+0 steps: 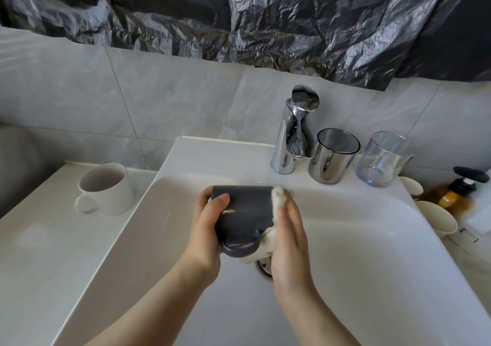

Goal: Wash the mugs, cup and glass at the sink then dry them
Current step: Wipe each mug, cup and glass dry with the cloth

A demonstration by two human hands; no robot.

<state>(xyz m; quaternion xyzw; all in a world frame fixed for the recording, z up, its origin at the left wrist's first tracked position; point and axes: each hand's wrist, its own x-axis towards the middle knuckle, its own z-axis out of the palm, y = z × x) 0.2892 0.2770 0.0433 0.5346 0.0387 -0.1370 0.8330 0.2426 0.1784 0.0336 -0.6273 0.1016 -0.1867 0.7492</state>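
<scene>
Over the white sink basin [358, 239] my left hand [204, 229] grips a dark grey mug [243, 213] lying on its side, handle toward me. My right hand [289, 239] presses a whitish cloth or sponge [277, 199] against the mug's right end, fingers fairly straight along it. A white mug [106, 189] stands upright on the counter to the left. Behind the basin, right of the tap, stand a shiny metal cup [332, 157] and a clear glass [382, 159].
The chrome tap [292, 138] rises at the back of the basin, no water visibly running. At the right edge stand paper cups [435, 218] and an amber pump bottle [457, 194]. Crumpled dark plastic sheeting [239, 19] hangs above the grey tiled wall. The drain [264, 266] lies under my right hand.
</scene>
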